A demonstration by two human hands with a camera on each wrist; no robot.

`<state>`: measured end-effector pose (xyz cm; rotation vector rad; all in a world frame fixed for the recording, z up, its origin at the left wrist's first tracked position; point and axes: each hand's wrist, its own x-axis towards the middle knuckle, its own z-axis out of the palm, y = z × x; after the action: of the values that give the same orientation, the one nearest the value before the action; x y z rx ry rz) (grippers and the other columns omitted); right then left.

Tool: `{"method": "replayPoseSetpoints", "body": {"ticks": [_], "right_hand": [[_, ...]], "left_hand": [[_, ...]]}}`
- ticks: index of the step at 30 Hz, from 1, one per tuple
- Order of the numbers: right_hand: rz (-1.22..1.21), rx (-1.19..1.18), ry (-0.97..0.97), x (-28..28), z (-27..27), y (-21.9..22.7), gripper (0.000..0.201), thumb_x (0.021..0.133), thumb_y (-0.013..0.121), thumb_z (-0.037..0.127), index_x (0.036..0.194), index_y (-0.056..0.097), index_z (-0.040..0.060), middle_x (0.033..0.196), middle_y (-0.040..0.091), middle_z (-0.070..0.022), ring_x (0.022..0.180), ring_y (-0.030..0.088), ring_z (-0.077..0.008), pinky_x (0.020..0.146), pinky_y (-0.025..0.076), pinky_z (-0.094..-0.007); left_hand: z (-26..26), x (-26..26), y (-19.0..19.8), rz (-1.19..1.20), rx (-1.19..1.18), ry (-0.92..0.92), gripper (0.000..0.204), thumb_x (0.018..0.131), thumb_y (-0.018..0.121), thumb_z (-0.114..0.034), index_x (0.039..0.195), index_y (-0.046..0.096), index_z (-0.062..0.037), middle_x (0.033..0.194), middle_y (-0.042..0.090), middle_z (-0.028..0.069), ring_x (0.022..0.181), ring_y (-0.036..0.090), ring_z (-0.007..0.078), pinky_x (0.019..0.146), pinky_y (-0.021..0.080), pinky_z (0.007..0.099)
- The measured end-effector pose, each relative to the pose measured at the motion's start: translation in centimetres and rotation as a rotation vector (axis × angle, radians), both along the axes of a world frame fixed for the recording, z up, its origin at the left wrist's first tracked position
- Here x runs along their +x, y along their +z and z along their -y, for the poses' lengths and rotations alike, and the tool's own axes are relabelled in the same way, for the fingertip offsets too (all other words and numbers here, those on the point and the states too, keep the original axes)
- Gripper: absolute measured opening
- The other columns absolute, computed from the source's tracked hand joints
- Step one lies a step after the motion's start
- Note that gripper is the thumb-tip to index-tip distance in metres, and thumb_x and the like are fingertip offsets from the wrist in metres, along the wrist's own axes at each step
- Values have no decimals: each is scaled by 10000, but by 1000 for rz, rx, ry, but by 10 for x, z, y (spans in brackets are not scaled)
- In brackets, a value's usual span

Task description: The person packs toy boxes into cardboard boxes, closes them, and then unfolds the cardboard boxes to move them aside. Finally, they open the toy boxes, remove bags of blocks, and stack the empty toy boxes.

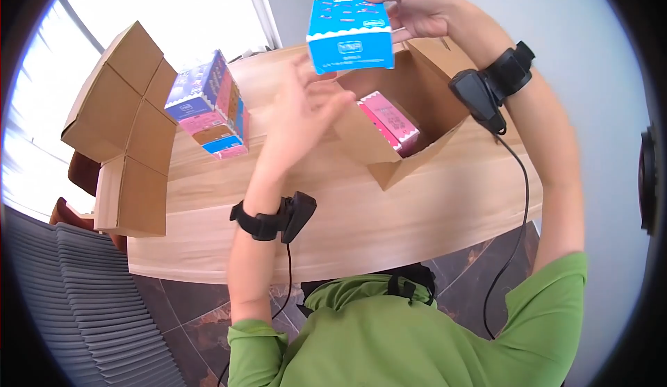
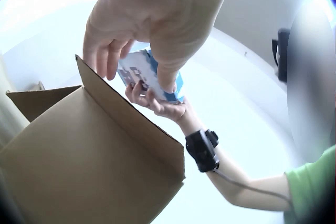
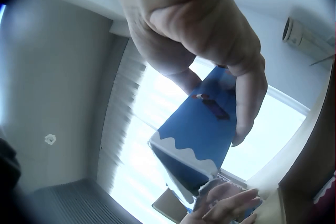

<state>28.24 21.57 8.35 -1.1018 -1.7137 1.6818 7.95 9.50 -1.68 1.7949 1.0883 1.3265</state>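
Clock: head view, centre of frame, 12 = far side
Right hand: (image 1: 424, 12) 1 o'clock, raised, grips blue box by its right side, thumb on top
Left hand: (image 1: 306, 109) 11 o'clock, fingers spread, thumb out; right beside box's lower left corner, contact can't tell
Hands: apart from each other; right clamped on box, left clamped on nothing seen
Blue box: (image 1: 351, 46) 12 o'clock, up in the air above carton's far left edge; wavy white trim, end face toward wearer
Why held so: side grip probably leaves left side free for the other hand; height likely clears the flaps
Open carton: (image 1: 438, 88) between 1 and 2 o'clock, on table, flaps out; mouth up, presumably for easy reach inside
Pink box: (image 1: 396, 123) in carton, at its near left side, next to the wall
Box stack: (image 1: 228, 123) 10 o'clock, on table, purple on top, pink, brown and blue below; piled likely to save room
Brown cardboard: (image 1: 132, 102) between 9 and 10 o'clock, flaps spread, left of stack
Table: (image 1: 333, 227) pale wood, under all of these
Wrist cameras: one strapped on each wrist, cables trailing
Green shirt: (image 1: 403, 338) 6 o'clock
Grey pleated fabric: (image 1: 104, 290) 8 o'clock
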Motion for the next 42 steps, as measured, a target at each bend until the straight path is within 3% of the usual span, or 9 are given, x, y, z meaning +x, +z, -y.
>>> {"method": "replayPoseSetpoints", "body": {"ticks": [2, 3, 7, 10, 19, 25, 28, 31, 42], "right_hand": [[-84, -64, -54, -23, 18, 1, 338, 870, 537, 233, 1149, 419, 84, 1087, 530, -123, 966, 582, -222, 825, 518, -418], [-130, -89, -38, -29, 17, -3, 299, 870, 533, 200, 1114, 415, 74, 1073, 527, -120, 970, 579, -235, 835, 510, -441], [-237, -55, -35, -52, 36, -11, 327, 862, 547, 165, 1118, 377, 51, 1048, 522, -115, 970, 578, -248, 839, 504, -469], [-252, 9, -47, -57, 32, -16, 425, 844, 581, 129, 1167, 318, 51, 1083, 501, -124, 973, 572, -250, 807, 522, -464], [-261, 224, -184, -74, 40, -35, 593, 817, 615, 74, 1258, 221, 41, 1110, 479, -143, 976, 557, -236, 761, 538, -467], [-314, 186, -249, -86, 41, -44, 559, 823, 599, 54, 1249, 238, 39, 1109, 479, -142, 978, 540, -231, 750, 540, -468], [-342, 223, -273, -92, 43, -48, 540, 820, 599, 44, 1241, 260, 45, 1106, 478, -142, 978, 534, -234, 756, 535, -471], [-374, 220, -264, -96, 40, -52, 524, 816, 601, 31, 1231, 281, 49, 1103, 478, -140, 982, 531, -241, 770, 527, -481], [-403, 167, -266, -107, 42, -58, 494, 840, 596, 95, 1228, 291, 66, 1110, 486, -113, 1045, 526, -230, 858, 501, -472]], "left_hand": [[5, -9, 23, 327, -221, -89, 560, 820, 633, -164, 1244, 317, 20, 987, 588, 129, 810, 618, 178, 629, 514, 249], [4, -10, 25, 420, -144, -93, 497, 827, 626, -152, 1199, 362, 46, 878, 608, 129, 671, 632, 150, 508, 494, 166], [-2, -26, 29, 426, -90, 30, 338, 841, 594, -95, 1123, 445, 18, 874, 604, 113, 698, 635, 137, 549, 517, 159], [-1, -28, 24, 502, -67, 114, 354, 838, 594, -76, 1130, 422, 27, 858, 604, 111, 711, 636, 143, 577, 517, 149], [4, -28, 21, 549, -250, 263, 818, 787, 675, -188, 1303, 133, 142, 985, 565, 120, 896, 584, 170, 756, 525, 300], [-1, -28, 23, 475, -163, 331, 833, 750, 715, -171, 1289, 157, 135, 985, 551, 147, 889, 584, 169, 724, 522, 276], [-10, -38, 17, 412, -100, 358, 673, 732, 719, -143, 1163, 286, 138, 946, 570, 194, 755, 615, 174, 593, 517, 239], [-10, -48, 20, 242, -81, 433, 665, 708, 726, -125, 1145, 316, 163, 907, 588, 188, 714, 617, 163, 584, 510, 223], [-9, -52, 22, 273, -102, 406, 656, 703, 726, -131, 1155, 345, 153, 905, 594, 183, 710, 604, 149, 550, 484, 217]]}}
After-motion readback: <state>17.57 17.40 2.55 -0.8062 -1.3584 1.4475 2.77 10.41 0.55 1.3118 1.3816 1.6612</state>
